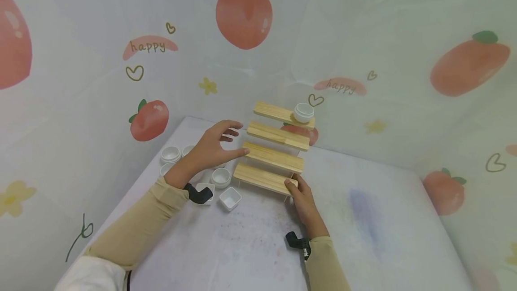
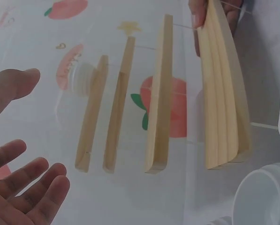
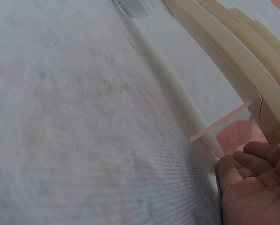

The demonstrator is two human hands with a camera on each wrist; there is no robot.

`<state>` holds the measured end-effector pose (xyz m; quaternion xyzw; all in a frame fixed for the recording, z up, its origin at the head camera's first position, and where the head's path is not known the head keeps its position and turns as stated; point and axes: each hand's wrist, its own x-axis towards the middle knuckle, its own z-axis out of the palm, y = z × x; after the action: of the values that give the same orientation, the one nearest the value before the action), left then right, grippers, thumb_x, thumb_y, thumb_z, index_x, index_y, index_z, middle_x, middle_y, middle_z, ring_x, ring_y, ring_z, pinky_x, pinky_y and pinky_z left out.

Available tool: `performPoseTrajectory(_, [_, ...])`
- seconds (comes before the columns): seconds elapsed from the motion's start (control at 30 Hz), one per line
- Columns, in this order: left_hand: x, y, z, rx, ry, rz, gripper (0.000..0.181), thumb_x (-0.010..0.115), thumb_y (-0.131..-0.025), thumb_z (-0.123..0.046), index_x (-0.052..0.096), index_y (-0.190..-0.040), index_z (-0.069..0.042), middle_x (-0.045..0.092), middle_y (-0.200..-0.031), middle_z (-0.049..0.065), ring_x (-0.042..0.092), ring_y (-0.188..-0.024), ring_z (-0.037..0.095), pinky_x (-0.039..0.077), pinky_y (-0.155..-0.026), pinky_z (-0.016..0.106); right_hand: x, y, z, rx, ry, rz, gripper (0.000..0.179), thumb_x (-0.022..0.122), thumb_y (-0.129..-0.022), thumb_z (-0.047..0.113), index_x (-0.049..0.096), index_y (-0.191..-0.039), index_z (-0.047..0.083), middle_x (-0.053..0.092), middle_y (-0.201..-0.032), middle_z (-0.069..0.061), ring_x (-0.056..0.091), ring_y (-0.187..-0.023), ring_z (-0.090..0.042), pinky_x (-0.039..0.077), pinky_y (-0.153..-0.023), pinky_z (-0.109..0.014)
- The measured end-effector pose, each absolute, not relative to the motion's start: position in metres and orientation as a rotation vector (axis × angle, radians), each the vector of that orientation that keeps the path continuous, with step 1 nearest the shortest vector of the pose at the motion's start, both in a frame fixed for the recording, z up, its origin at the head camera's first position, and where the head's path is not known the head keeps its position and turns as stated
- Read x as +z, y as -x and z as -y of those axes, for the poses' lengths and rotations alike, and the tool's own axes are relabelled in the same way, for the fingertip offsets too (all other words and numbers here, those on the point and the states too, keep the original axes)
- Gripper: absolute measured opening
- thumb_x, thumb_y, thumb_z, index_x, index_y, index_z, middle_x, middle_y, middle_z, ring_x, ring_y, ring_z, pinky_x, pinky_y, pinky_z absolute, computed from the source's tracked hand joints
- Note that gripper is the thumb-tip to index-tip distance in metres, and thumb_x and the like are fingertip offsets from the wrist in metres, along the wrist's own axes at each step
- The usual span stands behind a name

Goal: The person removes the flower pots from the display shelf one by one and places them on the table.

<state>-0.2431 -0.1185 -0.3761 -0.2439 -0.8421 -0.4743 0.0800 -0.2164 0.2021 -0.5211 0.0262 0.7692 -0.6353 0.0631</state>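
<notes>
A tiered display rack with several pale wooden shelves (image 1: 274,156) stands on the table, its side supports thin and clear. My right hand (image 1: 304,199) grips the right end of the lowest shelf, thumb on top. In the right wrist view, its fingers (image 3: 257,164) lie under that end beside the clear support (image 3: 224,121). A white round bowl (image 1: 304,112) sits at the right end of the top shelf. By the rack's left side, my left hand (image 1: 214,145) is spread with nothing in it, thumb overlapping a middle shelf's end in the head view.
Several white round bowls (image 1: 221,177) cluster left of the rack, partly hidden behind the left forearm. A square white dish (image 1: 230,199) sits in front of them, with another square dish (image 1: 205,191) beside it. A patterned curtain (image 1: 291,48) hangs behind the table (image 1: 226,255).
</notes>
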Motion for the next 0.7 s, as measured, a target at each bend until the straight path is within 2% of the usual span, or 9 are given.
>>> performPoseTrajectory(0.7, [-0.361,0.257,0.11,-1.453,0.833,2.455,0.065,0.088,-0.09,-0.03,0.057,-0.144,-0.012,0.059,-0.145,0.008,0.065,-0.126,0.027,0.059,-0.107,0.044,-0.521,0.214,-0.202,-1.907,-0.063,-2.335,0.072,0.063,-0.105,0.049,0.039,-0.164,0.013,0.033,-0.173,-0.013,0.033,-0.159,-0.034,0.029,-0.131,-0.061])
